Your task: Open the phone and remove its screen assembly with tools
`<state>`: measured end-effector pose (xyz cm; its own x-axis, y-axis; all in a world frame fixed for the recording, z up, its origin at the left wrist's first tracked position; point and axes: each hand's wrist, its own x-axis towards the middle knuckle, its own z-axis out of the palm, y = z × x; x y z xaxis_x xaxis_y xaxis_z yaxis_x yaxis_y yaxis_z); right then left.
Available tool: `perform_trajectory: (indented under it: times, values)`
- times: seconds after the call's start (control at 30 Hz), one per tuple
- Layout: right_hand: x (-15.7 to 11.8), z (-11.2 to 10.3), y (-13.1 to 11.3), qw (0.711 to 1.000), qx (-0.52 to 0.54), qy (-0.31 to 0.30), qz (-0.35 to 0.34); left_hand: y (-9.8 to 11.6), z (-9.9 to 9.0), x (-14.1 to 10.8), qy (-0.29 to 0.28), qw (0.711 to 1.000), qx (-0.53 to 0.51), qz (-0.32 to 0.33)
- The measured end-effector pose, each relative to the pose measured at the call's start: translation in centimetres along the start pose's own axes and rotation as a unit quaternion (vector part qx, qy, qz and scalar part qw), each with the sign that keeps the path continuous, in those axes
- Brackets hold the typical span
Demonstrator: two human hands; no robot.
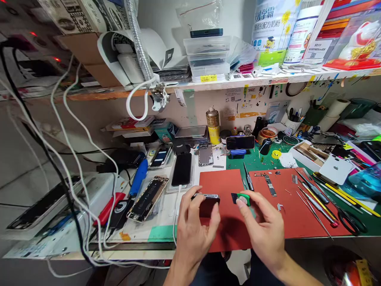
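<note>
At a cluttered repair counter, a left hand grips a black smartphone with a silver metal edge above a red silicone mat, while a right hand pinches a small green plastic tool with a black tab. A slip of either grip could knock the narrow circuit board nearby.

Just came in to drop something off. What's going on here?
A person is working with both bare hands at a crowded bench with several phones on it. Their left hand grips a dark phone above a red mat, while their right hand pinches a small green-and-black tool close beside it. On a second red mat lies a slim circuit board.
</note>
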<state>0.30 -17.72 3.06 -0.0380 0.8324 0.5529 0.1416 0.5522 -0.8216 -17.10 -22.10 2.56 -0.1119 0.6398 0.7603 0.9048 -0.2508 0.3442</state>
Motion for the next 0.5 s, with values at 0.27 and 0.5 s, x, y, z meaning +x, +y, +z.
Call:
perform_trajectory:
  times: [0.27,0.5]
  values:
    - [-3.4,6.4,1.1,0.993,0.037,0.066,-0.091,-0.6,0.4,-0.6,0.087,0.991,0.017,-0.099]
    - [-2.9,7.3,1.5,0.989,0.035,0.071,-0.122,-0.6,1.0,-0.8,0.118,0.983,-0.008,-0.140]
